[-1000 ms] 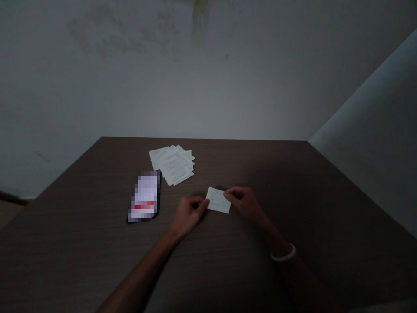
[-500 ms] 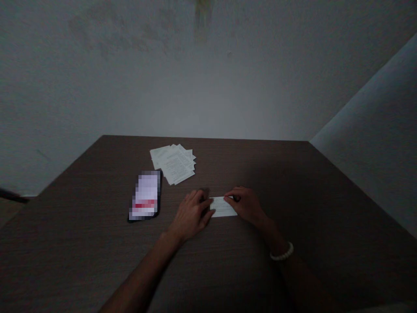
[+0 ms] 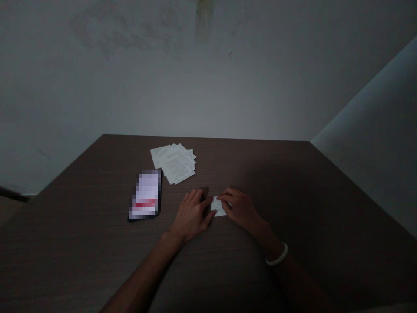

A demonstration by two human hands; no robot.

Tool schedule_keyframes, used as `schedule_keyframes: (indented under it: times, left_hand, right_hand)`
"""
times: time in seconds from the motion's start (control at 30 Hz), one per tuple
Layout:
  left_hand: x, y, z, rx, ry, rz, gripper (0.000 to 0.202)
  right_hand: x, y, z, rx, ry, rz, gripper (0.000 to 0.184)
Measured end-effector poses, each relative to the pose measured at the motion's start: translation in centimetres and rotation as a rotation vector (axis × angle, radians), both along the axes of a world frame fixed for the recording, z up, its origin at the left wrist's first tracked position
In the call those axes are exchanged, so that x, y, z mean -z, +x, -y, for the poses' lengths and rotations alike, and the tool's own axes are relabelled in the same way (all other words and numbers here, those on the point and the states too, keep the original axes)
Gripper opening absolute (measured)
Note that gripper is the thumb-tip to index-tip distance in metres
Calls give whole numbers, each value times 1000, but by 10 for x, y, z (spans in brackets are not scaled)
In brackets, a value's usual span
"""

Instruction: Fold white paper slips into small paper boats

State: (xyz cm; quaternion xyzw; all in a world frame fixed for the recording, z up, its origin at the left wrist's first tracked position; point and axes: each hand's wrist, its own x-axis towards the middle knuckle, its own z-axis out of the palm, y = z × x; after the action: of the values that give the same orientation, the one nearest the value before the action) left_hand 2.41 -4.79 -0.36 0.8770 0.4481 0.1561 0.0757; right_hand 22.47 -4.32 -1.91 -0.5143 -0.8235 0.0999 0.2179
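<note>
A small sheet of printed paper (image 3: 218, 207) lies in front of me on the table. At its left edge, the thumb and index finger of my left hand (image 3: 191, 215) pin it down, while the other fingers of that hand rest on the wood. My right hand (image 3: 243, 208), with a pale beaded bracelet (image 3: 278, 256) at the wrist, is closed on the sheet from the right, fingertips near its far edge. That hand covers the sheet's right part, so I cannot tell whether it is folded there.
A fanned pile of printed papers (image 3: 177, 165) lies farther back on the left. A phone (image 3: 146, 195) with a blurred-out screen lies left of my left hand. The dark wooden table (image 3: 247, 152) meets a stained wall (image 3: 195, 95) behind.
My right hand has slid left along the sheet, toward my left hand. Less of the sheet shows now. My left hand has stayed almost in place.
</note>
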Motion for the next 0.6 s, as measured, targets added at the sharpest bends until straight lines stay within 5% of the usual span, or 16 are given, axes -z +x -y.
schedule_keyframes:
  times: [0.4, 0.6]
  left_hand:
    - [-1, -3, 0, -11, -10, -10, 41]
    - [-5, -3, 1, -11, 1, -24, 41]
  right_hand:
    - [-7, -6, -1, 90, -14, 19, 18]
    - [-12, -16, -11, 270, -77, -8, 10]
